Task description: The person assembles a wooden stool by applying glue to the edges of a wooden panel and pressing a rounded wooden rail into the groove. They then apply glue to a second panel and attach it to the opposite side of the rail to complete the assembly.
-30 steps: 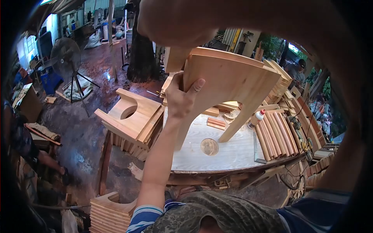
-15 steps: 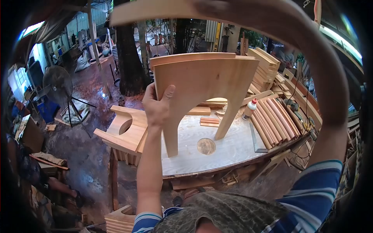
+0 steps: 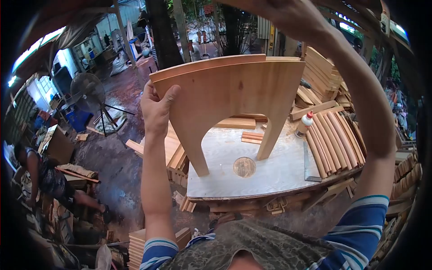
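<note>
An arched wooden panel (image 3: 229, 85) with two legs stands upright on the pale worktop (image 3: 216, 184). A thin curved wooden strip (image 3: 207, 65) lies along its top edge, ending short of the right corner. My left hand (image 3: 157, 108) is closed round the panel's upper left edge, thumb on the near face. High above the panel, my raised right hand (image 3: 288, 18) is partly cut off by the top of the view. It holds a piece of wood (image 3: 245, 4), of which only a little shows.
A glue bottle (image 3: 304, 124) stands by a row of curved wooden slats (image 3: 338, 139) at right. Beside them lies a metal square (image 3: 311, 164). More cut wood (image 3: 320, 72) is piled behind. A standing fan (image 3: 87, 92) and a person (image 3: 49, 175) are at left.
My right hand and its piece of wood have shifted up, mostly out of view. My left hand has moved left with the panel's upper corner, and the camera has turned a little left.
</note>
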